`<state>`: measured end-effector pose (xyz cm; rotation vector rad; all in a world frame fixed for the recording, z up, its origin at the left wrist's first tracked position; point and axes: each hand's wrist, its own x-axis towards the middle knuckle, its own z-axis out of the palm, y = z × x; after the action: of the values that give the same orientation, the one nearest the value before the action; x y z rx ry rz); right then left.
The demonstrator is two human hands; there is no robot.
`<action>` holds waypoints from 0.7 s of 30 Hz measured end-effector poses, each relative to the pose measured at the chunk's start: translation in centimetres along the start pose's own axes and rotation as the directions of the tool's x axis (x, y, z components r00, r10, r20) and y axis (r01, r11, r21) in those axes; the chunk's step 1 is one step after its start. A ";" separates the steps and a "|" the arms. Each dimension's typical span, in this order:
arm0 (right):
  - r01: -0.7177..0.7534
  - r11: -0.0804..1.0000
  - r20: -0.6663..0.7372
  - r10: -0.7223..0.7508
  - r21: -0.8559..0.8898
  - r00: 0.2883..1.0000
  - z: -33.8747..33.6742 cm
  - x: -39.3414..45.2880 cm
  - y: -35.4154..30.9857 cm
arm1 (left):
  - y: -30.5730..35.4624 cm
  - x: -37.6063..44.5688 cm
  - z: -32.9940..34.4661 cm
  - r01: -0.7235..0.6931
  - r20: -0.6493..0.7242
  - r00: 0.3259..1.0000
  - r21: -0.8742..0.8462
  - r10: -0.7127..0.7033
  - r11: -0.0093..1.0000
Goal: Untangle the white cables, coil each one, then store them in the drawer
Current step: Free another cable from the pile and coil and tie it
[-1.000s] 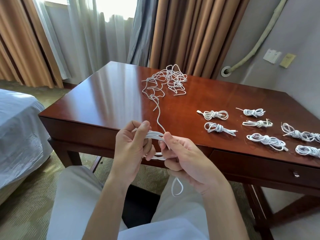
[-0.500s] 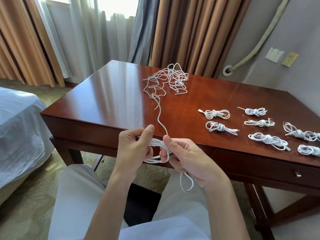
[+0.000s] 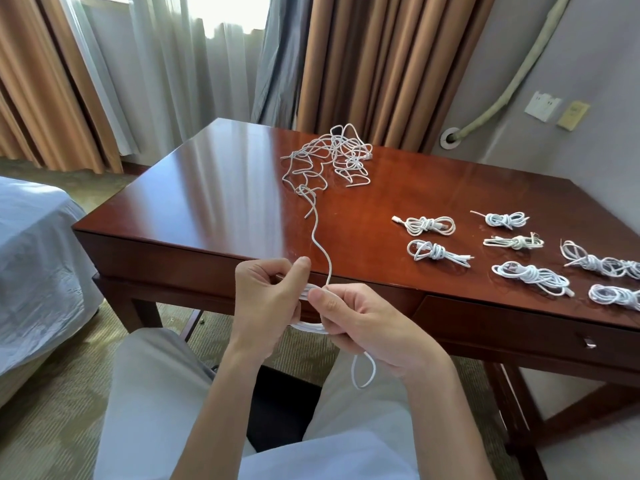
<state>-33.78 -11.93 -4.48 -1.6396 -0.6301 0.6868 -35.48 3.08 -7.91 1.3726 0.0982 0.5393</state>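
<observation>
Both hands off surface (image 3: 214, 202) edge: left hand (image 3: 266, 299), right hand (image 3: 363, 327) fingers pinch coil (image 3: 310, 292); cable (image 3: 320, 244) runs away to tangle (image 3: 329, 157).

My cables (image 3: 332, 157) are all white on the glossy red-brown desk (image 3: 207, 202), my trousers (image 3: 156, 393) off-white, the curtains (image 3: 374, 64) tan beside pale sheers (image 3: 166, 64), the carpet (image 3: 52, 427) mottled olive, the bed (image 3: 34, 254) white
</observation>
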 end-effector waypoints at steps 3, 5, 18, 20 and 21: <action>-0.005 0.995 -0.020 0.003 -0.097 1.000 0.3 -0.2 0.1 | 0.5 0.0 -0.7 -0.107 0.203 0.977 0.184 0.069 0.977; 0.005 0.986 -0.010 -0.007 -0.168 1.000 0.3 -0.3 0.1 | 1.1 0.0 -1.1 -0.133 0.278 0.959 0.277 0.053 0.951; 0.175 0.984 -0.195 -0.174 -0.014 0.965 0.9 -0.9 -1.7 | 0.2 0.4 0.5 0.109 0.207 0.976 -0.184 -0.070 0.977; 0.127 0.988 -0.210 -0.144 -0.089 0.967 0.3 -1.1 -1.4 | 0.1 0.8 -0.4 -0.020 0.294 0.956 -0.013 0.023 1.000; 0.090 0.982 -0.229 -0.126 -0.164 0.965 0.1 -1.1 -1.2 | 0.1 1.0 -0.9 -0.082 0.367 0.929 0.080 0.047 0.993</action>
<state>-34.64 -12.52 -3.24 -1.7817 -0.6038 0.3610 -35.00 4.28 -7.74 1.5514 -0.2277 0.3285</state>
